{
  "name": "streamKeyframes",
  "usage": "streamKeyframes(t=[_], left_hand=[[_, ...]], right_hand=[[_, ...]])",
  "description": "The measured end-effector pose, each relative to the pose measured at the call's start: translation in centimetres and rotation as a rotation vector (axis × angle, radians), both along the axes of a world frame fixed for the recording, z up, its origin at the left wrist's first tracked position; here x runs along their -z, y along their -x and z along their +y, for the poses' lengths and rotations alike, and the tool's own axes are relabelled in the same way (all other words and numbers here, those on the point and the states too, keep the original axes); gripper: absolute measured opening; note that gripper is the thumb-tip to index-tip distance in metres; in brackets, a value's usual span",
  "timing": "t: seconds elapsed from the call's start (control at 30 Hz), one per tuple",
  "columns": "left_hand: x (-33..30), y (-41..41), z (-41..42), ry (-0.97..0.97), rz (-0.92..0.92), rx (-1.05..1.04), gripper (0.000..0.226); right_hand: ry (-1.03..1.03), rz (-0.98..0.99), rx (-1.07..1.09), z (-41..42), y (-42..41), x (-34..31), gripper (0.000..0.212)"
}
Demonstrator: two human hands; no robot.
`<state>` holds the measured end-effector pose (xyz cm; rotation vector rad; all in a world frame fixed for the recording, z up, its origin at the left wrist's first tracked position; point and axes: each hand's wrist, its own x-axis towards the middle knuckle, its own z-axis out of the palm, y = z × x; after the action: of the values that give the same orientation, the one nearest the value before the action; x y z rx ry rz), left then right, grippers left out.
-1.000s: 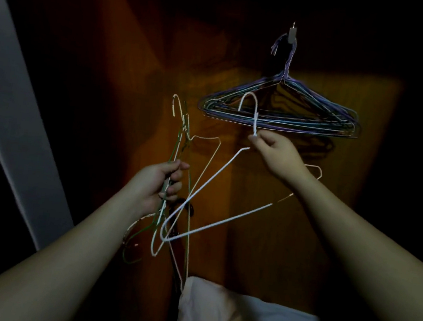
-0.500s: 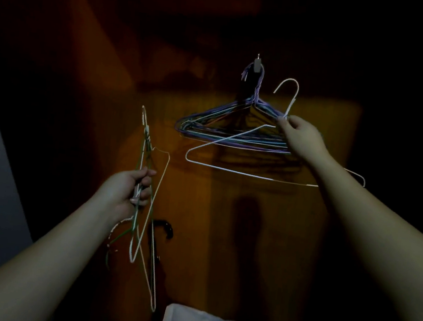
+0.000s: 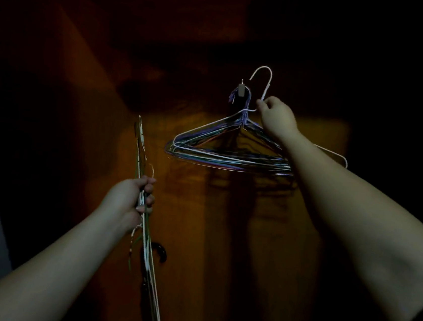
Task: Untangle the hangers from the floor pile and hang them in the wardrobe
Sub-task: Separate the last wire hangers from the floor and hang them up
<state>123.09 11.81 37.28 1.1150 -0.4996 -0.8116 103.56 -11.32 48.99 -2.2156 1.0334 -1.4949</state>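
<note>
Hangers already hung form a coloured wire stack on a small hook against the dim wooden wardrobe back, just left of and below the right hand's grip. A thinner bundle of wire hangers runs upright through the left hand, whose fingers are curled round it. One white hanger is pinched at its neck by the right hand, its hook rising above the fingers, beside the wall hook.
</note>
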Motion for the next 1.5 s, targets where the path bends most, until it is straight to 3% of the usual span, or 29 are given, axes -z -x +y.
streamKeyframes(t=[0.67, 0.9, 1.33, 1.5], left_hand=[[0.3, 0.9, -0.3, -0.017, 0.016, 0.027, 0.021], [0.6, 0.4, 0.1, -0.017, 0.030, 0.016, 0.020], [0.6, 1.2, 1.5, -0.016, 0.034, 0.058, 0.019], [1.0, 1.0, 2.8, -0.019, 0.050, 0.099, 0.019]], right_hand=[[-0.063, 0.044, -0.037, -2.8, -4.4, 2.3, 0.035], [-0.016, 0.113, 0.151, -3.2, -4.5, 2.5, 0.044], [0.006, 0.198, 0.291, -3.2, -4.3, 2.1, 0.050], [0.107, 0.034, 0.315, -1.2, -4.2, 2.7, 0.044]])
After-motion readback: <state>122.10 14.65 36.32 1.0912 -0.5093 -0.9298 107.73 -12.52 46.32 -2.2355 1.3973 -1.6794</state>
